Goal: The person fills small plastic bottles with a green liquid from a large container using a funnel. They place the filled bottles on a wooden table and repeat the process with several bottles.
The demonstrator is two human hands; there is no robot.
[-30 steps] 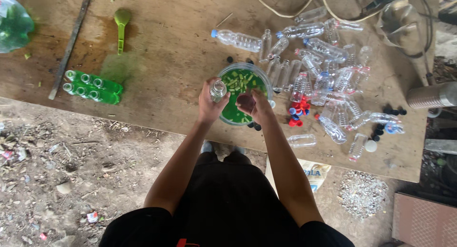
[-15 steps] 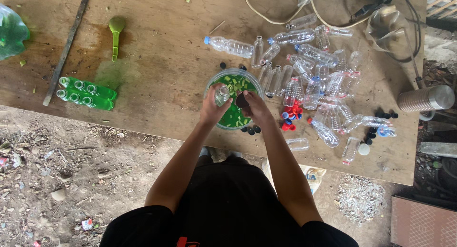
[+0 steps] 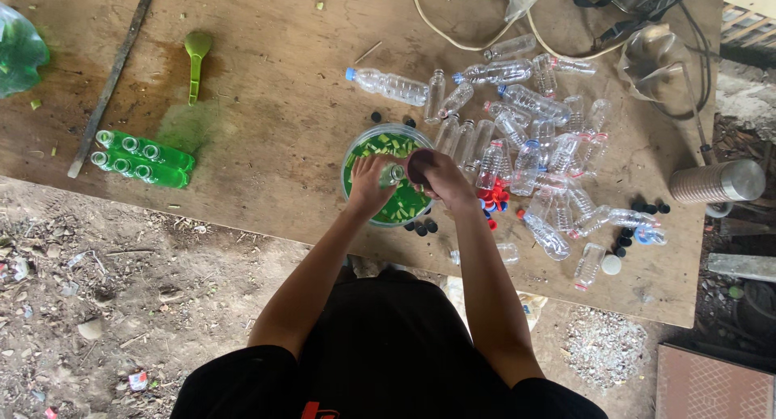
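Here, both hands meet over a clear bowl of green liquid and cut green pieces, set near the front edge of a worn wooden counter. The left hand is closed in a grip around a small clear bottle, whose long axis appears to lie nearly level, its mouth toward the right hand. That hand sits just beside the bottle's mouth, its fingers curled around a small dark item, too small to identify. So the bottle lies between the two hands, directly above the bowl, with the left hand carrying it. Both forearms reach forward from the body and converge at the bowl, elbows bent. Empty clear bottles lie heaped to the right, with red caps and black caps near the bowl; filled green bottles and a green scoop rest well apart on the left
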